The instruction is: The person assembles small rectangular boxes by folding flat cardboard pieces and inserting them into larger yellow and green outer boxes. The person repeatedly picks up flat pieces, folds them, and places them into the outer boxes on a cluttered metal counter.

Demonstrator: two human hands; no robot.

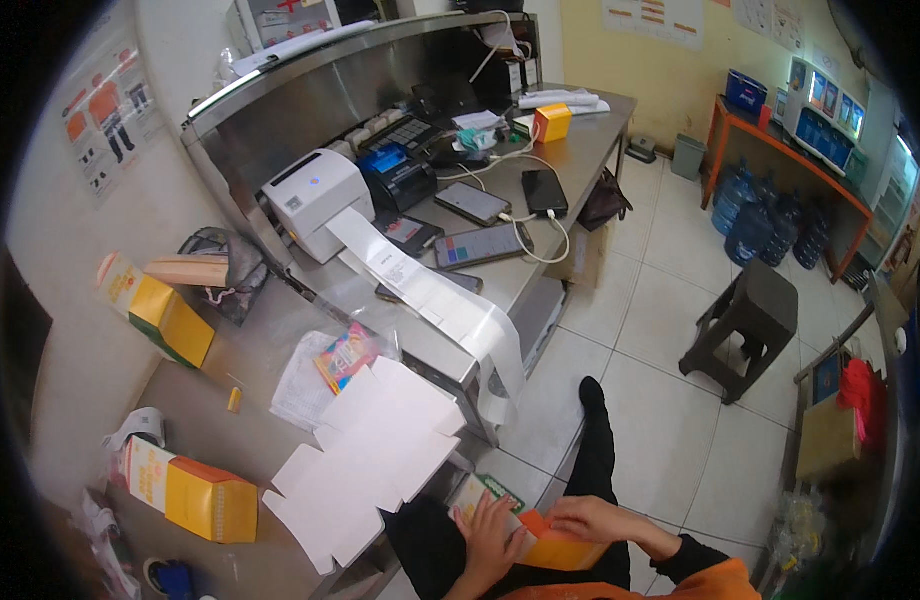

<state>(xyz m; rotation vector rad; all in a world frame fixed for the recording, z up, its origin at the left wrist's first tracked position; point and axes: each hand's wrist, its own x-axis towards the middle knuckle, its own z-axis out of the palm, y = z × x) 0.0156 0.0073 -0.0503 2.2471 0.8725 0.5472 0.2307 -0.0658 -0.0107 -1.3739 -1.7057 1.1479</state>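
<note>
A yellow, orange and white folding carton (563,551) with a green part lies across my lap. My left hand (488,545) holds its left part, fingers spread over the panel and thumb apart. At the orange flap, the bent fingers of my right hand (595,522) close together on the cardboard. The carton's underside is hidden. Left of my lap, an unfolded white carton blank (375,455) lies over the table edge. Two formed cartons of the same colours stand farther left: a yellow and orange carton (205,497) and a taller open carton (170,315).
A label printer (320,195) trails a long paper strip (430,290) over the steel table edge. Several phones with cables lie beside it. A colourful packet (346,357) rests behind the blank. On the tiled floor stand a dark stool (745,325) and several blue water jugs (750,232).
</note>
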